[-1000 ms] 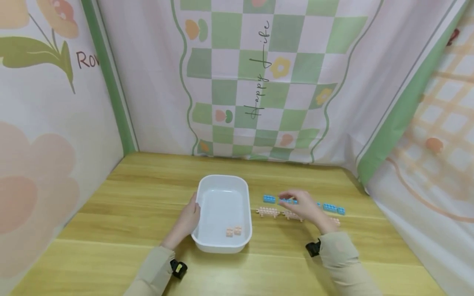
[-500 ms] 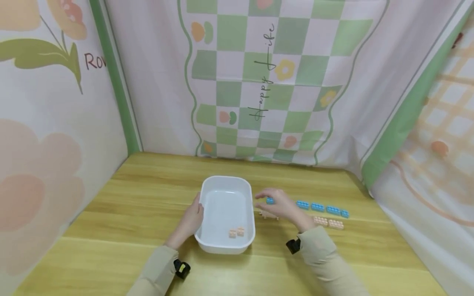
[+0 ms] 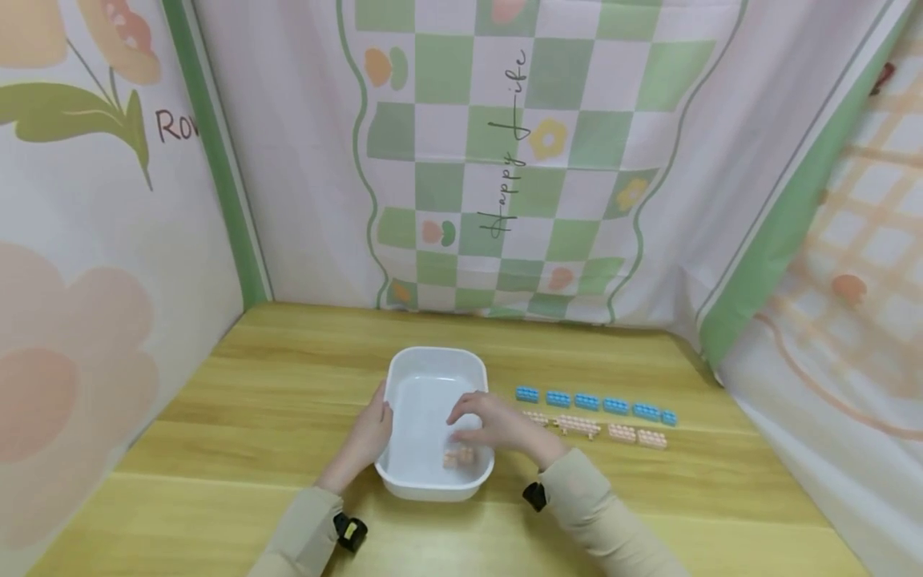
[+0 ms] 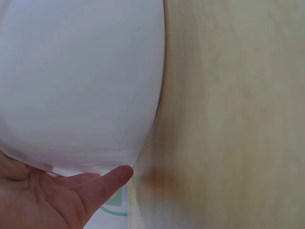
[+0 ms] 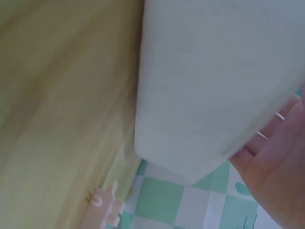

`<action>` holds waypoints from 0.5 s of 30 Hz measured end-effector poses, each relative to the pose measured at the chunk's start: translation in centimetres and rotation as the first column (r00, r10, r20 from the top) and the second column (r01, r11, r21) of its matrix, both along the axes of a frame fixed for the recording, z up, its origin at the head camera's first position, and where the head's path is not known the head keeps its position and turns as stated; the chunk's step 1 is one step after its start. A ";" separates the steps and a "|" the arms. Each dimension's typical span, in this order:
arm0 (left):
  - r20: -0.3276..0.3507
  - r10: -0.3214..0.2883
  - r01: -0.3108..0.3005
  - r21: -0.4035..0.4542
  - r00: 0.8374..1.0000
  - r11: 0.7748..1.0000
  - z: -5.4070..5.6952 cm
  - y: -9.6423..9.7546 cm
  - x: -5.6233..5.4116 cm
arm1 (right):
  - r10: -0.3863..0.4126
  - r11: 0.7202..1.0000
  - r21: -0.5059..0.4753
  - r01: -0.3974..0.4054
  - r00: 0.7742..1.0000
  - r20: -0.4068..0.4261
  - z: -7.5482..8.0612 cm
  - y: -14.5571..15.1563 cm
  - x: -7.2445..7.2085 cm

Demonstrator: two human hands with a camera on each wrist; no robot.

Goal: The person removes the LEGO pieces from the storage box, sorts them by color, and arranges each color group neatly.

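Note:
A white rectangular tray [image 3: 414,486] stands on the table. My left hand [image 3: 372,433] grips its left side, thumb over the rim; in the left wrist view, fingers lie along its outer wall. My right hand [image 3: 497,423] reaches over the right rim, thumb and forefinger apart with a visible gap between them. Just under the thumb, small pink building blocks [image 3: 457,457] lie on the tray floor, slightly blurred and partly overlapped by the hand. The right wrist view shows the right hand [image 5: 281,167] beside the tray's outer wall [image 5: 205,86].
Right of the tray runs a row of several blue building blocks [image 3: 586,401]. In front of it is a row of pink ones, including a longer piece [image 3: 577,425] with small legs; my right hand partly overlaps the row. Patterned curtains [image 3: 497,264] hang behind the table.
My right hand has moved left from above the block rows to over the tray, uncovering the blue row. My left hand stays on the tray's side.

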State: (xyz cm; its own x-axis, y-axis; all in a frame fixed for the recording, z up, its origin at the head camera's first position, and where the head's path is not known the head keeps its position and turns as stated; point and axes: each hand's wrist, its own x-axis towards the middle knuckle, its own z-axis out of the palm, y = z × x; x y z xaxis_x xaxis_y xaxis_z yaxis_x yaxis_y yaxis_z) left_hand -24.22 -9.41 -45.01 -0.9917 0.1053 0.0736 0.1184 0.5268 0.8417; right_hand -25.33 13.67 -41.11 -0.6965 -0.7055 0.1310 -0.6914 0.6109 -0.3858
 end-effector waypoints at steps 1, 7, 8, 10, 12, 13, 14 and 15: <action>0.001 -0.002 0.002 -0.001 1.000 1.000 0.0 0.0 0.0 | 0.001 1.000 0.008 -0.001 1.000 0.015 -0.1 -0.2 0.1; 0.008 -0.016 0.016 0.010 1.000 1.000 -0.1 0.1 0.0 | 0.010 0.999 0.033 -0.012 0.997 0.074 -0.5 -1.0 0.6; 0.004 -0.017 0.017 0.007 1.000 1.000 -0.1 0.1 0.0 | 0.009 0.999 0.038 -0.012 0.997 0.079 -0.5 -1.0 0.6; -0.005 -0.019 0.019 0.002 1.000 1.000 -0.2 0.1 -0.1 | 0.006 0.999 0.046 -0.010 0.997 0.083 -0.6 -1.2 0.7; -0.011 -0.019 0.019 -0.006 1.000 1.000 -0.3 0.1 -0.1 | 0.007 0.999 0.049 -0.010 0.998 0.069 -0.8 -1.3 0.8; -0.012 -0.018 0.018 -0.007 1.000 1.000 -0.3 0.1 -0.1 | 0.007 0.999 0.050 -0.010 0.998 0.058 -0.8 -1.3 0.8; -0.010 -0.016 0.016 -0.008 1.000 1.000 -0.3 0.1 -0.1 | 0.002 0.998 0.056 -0.005 0.999 0.048 -0.8 -1.4 0.8; -0.005 -0.014 0.014 -0.005 1.000 1.000 -0.3 0.0 -0.1 | 0.006 0.998 0.058 -0.007 1.000 0.031 -0.9 -1.4 0.8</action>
